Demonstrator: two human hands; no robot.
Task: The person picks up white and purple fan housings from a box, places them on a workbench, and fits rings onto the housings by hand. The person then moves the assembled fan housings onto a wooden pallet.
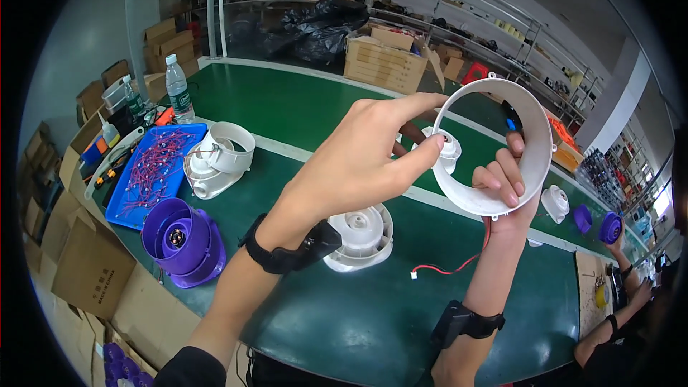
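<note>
Right hand [507,185] grips white plastic ring [534,125], fingers curled inside. Left hand [369,150], thumb and forefinger parted, at ring's near rim; cannot tell if gripping. White blower housing [358,235] below left hand.

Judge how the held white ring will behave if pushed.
The white ring looks like thin-walled plastic, so probably light and fairly stiff. Its round wall suggests it could roll on its side, though the rim tabs may catch. Those small tabs might snap if knocked.
</note>
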